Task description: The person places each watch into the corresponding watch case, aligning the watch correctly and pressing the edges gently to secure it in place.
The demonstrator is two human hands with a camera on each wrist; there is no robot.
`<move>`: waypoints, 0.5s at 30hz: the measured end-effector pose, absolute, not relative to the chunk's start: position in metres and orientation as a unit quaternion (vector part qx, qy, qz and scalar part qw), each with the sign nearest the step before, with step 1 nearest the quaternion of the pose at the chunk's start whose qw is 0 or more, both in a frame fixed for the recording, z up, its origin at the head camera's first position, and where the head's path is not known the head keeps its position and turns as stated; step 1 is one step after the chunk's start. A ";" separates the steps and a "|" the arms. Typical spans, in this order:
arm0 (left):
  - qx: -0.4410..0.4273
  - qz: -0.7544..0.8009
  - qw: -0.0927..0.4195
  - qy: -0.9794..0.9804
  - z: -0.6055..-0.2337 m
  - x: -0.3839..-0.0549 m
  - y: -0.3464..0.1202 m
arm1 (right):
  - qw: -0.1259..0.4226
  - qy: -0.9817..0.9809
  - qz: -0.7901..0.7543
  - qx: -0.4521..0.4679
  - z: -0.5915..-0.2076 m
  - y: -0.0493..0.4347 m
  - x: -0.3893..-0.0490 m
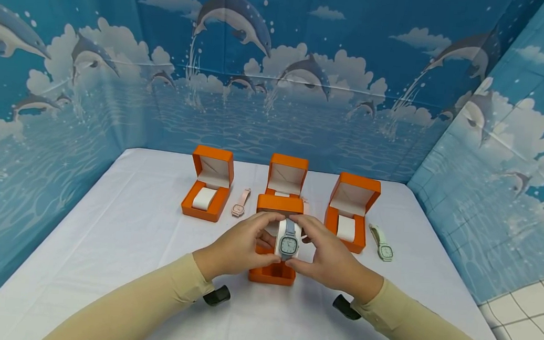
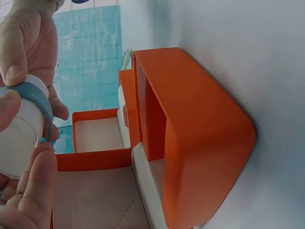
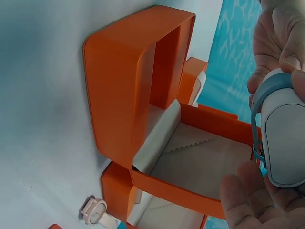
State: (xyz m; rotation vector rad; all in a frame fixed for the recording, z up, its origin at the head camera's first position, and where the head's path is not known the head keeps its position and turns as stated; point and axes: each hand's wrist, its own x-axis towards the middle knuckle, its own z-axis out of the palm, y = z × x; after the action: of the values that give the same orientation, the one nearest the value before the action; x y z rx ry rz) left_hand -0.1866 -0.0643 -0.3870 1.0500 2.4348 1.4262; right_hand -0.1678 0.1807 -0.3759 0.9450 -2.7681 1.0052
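Note:
Between both hands is a wristwatch (image 1: 288, 245) with a square face and a blue-grey strap, wrapped round a white cushion (image 3: 288, 138). The left hand (image 1: 245, 246) grips it from the left, the right hand (image 1: 332, 257) from the right, thumbs at the near end and fingers at the far end. In the left wrist view the strap (image 2: 35, 94) circles the cushion, with thumbs against it. Just below stands an opened orange watch box (image 1: 271, 277), its inner well bare and its lid (image 1: 280, 204) raised; the hands partly cover it.
Open orange boxes stand at left (image 1: 200, 215), behind (image 1: 289, 162) and right (image 1: 357, 246); the left and right ones hold white cushions. A pink watch (image 1: 238, 209) lies by the left box, a green watch (image 1: 384, 250) right of the right box. Dolphin-print curtains enclose the white-clothed table.

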 end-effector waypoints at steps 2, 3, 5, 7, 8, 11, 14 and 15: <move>0.349 0.472 0.065 0.807 -0.387 -0.187 -0.064 | 0.023 -0.895 0.326 0.304 -0.376 0.180 -0.167; 0.350 0.471 0.064 0.807 -0.387 -0.187 -0.064 | 0.023 -0.895 0.326 0.304 -0.375 0.180 -0.167; 0.351 0.470 0.062 0.807 -0.387 -0.187 -0.064 | 0.022 -0.894 0.328 0.304 -0.375 0.180 -0.166; 0.352 0.469 0.060 0.808 -0.386 -0.187 -0.064 | 0.025 -0.894 0.327 0.306 -0.375 0.180 -0.166; 0.352 0.468 0.060 0.808 -0.386 -0.187 -0.064 | 0.026 -0.893 0.327 0.307 -0.375 0.180 -0.166; 0.350 0.467 0.060 0.810 -0.386 -0.187 -0.064 | 0.030 -0.894 0.322 0.310 -0.376 0.180 -0.167; 0.349 0.468 0.061 0.809 -0.386 -0.187 -0.064 | 0.034 -0.894 0.319 0.312 -0.376 0.179 -0.166; 0.349 0.469 0.061 0.809 -0.386 -0.187 -0.064 | 0.034 -0.895 0.318 0.312 -0.375 0.179 -0.166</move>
State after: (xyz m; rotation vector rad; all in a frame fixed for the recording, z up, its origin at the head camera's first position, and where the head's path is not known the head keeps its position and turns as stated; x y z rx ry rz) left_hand -0.1874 -0.0643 -0.3858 1.0567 2.4477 1.4173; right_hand -0.1659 0.1792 -0.3754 0.9589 -2.7512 0.9767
